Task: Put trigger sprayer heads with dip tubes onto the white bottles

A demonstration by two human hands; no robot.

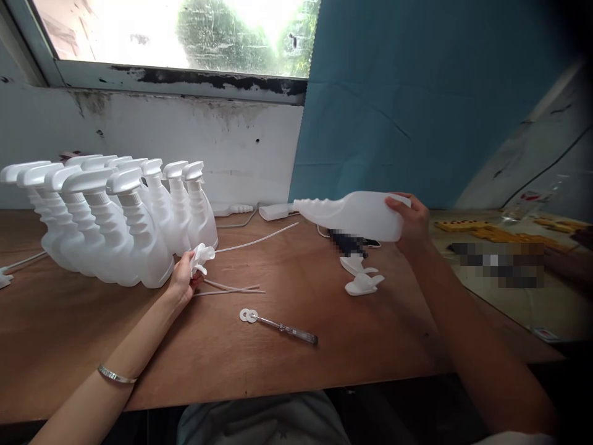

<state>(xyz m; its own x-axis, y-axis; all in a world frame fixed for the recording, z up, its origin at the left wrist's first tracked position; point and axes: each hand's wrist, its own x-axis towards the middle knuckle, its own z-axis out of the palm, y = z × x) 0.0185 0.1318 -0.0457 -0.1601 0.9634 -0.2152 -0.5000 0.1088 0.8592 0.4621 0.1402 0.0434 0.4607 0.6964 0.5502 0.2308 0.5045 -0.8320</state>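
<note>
My left hand [183, 277] is closed around a white spray trigger head [202, 258], whose thin dip tube [257, 239] points right and slightly up. On the right, my right hand [410, 219] grips the base of a white plastic bottle [361, 215]. That bottle lies sideways in the air, its ribbed neck toward the left, apart from the tube's tip. Two loose tubes [231, 289] cross on the table beside my left hand. Finished-looking spray bottles [148, 247] with trigger heads stand upright in a group at the left.
A screwdriver [290, 330] with a clear handle lies on the wooden table [208, 358], its tip at two white washers [249, 315]. White plastic trigger parts [364, 284] lie right of centre. Power strips [275, 212] rest by the wall. Yellow pieces [500, 233] and a clear bottle [525, 201] are at the far right.
</note>
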